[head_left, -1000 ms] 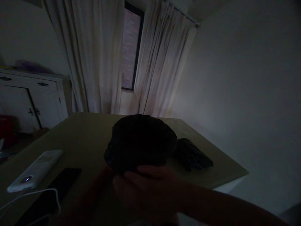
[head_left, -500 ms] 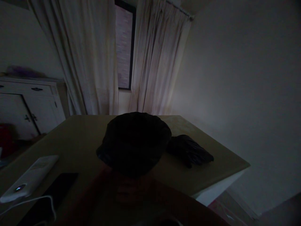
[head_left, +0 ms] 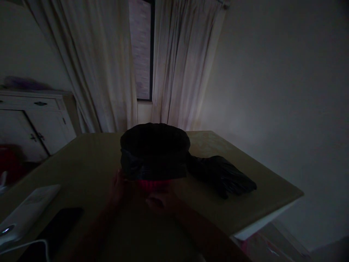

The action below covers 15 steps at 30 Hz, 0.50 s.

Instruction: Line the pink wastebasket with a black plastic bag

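The room is very dark. A dark round cap-like thing [head_left: 155,151] with a reddish lower edge is held just above the table [head_left: 89,160], in front of me. My left hand [head_left: 117,187] grips its lower left edge, fingers curled. Under its front edge my right hand [head_left: 160,198] has its fingers closed on the rim. A dark crumpled cloth or bag [head_left: 222,174] lies on the table, touching the cap's right side.
A white power bank [head_left: 25,209] with a cable and a black phone [head_left: 58,227] lie at the near left. The table's right edge [head_left: 268,214] drops off near a wall. Curtains [head_left: 100,65], a window and a white cabinet [head_left: 32,120] stand behind.
The cap has been turned and lifted more upright, its reddish lower edge now showing. Both hands have shifted up to its lower rim. The view has moved slightly.
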Tool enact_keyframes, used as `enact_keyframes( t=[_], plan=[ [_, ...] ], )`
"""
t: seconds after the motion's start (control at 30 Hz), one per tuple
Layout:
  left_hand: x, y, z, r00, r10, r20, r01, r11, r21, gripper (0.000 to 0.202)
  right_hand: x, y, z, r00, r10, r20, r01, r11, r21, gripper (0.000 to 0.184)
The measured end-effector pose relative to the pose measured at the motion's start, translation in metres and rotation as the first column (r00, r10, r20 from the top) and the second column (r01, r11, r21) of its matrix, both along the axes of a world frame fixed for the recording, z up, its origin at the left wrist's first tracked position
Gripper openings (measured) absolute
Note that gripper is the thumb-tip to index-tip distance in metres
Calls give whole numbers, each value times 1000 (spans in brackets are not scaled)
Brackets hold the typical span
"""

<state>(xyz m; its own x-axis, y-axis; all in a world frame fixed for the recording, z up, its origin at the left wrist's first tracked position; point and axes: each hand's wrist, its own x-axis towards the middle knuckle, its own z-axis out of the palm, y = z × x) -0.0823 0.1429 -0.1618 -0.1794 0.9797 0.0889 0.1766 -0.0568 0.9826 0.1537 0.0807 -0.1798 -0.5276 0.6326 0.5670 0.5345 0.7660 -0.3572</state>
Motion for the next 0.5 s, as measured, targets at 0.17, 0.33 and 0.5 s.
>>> enact_keyframes(
  t=[0.17,0.33,0.5],
  plan=[
    [0,-1,-5,998,57,2,-57,997,-56,66,28,0,17,965,-103,-241,101,995,-20,34],
    [9,-2,-12,995,-87,52,92,991,-101,71,54,14,31,780,-450,-435,457,884,-97,38],
    [12,-5,-3,979,-126,163,140,987,-79,97,62,29,33,520,-641,-565,590,748,-305,46]
  ],
)
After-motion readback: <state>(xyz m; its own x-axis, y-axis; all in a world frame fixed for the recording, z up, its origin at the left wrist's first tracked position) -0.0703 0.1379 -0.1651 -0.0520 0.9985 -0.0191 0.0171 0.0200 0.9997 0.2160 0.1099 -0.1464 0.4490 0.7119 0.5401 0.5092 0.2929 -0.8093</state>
